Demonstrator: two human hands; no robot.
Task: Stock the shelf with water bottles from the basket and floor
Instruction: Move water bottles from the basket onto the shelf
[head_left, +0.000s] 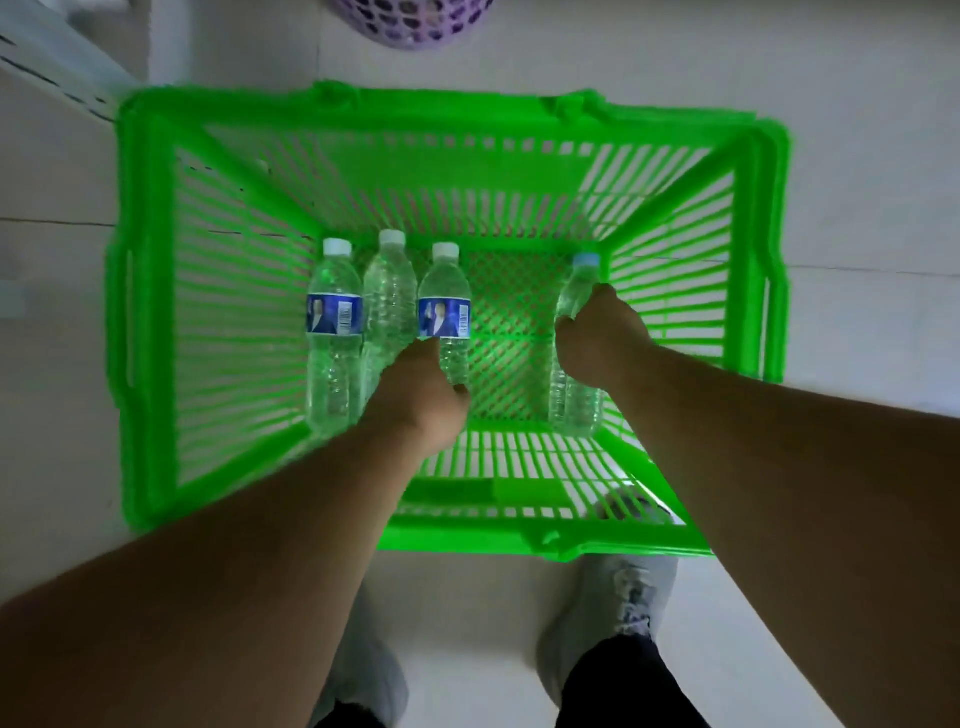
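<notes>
Green basket | both hands gripping bottles: left hand on labelled bottle, right hand on plain bottle | next: probably lift both out, carry to shelf

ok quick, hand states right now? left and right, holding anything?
Left hand: gripping the labelled bottle lying in the green basket.
Right hand: gripping the unlabelled bottle by the right wall.
</notes>
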